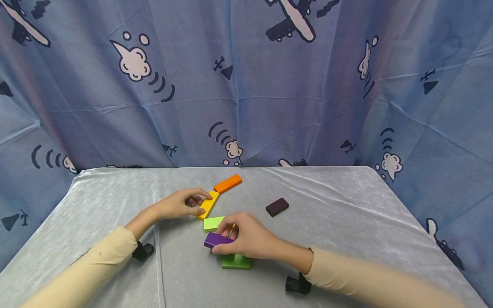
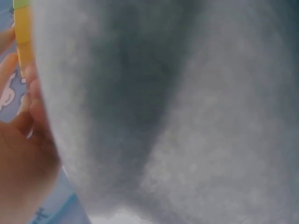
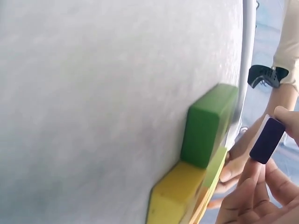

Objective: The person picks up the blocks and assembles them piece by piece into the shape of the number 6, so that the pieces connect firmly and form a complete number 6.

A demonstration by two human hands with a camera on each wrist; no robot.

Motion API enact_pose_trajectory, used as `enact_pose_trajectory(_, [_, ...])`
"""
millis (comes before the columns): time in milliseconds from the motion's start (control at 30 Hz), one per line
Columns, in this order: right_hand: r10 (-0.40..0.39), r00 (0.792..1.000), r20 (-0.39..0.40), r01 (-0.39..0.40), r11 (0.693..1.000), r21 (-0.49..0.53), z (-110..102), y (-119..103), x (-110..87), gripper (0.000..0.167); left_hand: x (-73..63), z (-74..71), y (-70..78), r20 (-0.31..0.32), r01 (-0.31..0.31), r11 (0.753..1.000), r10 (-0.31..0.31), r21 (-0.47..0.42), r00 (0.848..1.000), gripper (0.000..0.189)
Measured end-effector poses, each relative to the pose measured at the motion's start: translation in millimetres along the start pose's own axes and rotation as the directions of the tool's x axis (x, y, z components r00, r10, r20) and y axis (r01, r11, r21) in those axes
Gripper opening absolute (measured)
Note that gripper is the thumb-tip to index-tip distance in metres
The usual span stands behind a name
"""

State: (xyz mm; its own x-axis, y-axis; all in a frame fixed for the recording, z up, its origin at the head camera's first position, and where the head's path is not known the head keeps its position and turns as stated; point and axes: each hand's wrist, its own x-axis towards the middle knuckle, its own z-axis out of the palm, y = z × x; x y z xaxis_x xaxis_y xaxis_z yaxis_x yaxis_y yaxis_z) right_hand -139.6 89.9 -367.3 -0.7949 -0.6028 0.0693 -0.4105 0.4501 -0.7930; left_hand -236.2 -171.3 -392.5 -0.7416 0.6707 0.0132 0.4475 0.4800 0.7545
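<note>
My right hand pinches a purple block between thumb and fingers, and its end face looks dark in the right wrist view. Below this hand lies a green block, partly covered by it. My left hand holds a yellow block on the table, thumb at the near end and a fingertip toward the far end. Just in front of the yellow block is a lime-green block. The right wrist view shows another yellow block against the green one; my right hand mostly hides it in the head view.
An orange block lies beyond the yellow one, their ends close together. Off to the right sits a dark maroon block by itself. A grey velvety cloth covers the table, and a blue patterned curtain hangs behind it.
</note>
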Motion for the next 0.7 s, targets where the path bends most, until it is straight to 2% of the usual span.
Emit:
enact_pose_trajectory(367, [0.066, 0.998, -0.002, -0.066, 0.998, -0.017, 17.3, -10.4, 7.0, 0.027, 0.8, 0.7, -1.3, -0.002, 0.006, 1.0, -0.006, 0.014, 1.0, 0.037])
enact_pose_trajectory(700, [0.068, 0.998, -0.009, -0.068, 0.998, 0.007, 24.8, -8.7, 5.5, 0.026, -0.1, -0.1, 0.4, -0.001, -0.007, 1.0, 0.007, 0.004, 1.0, 0.039])
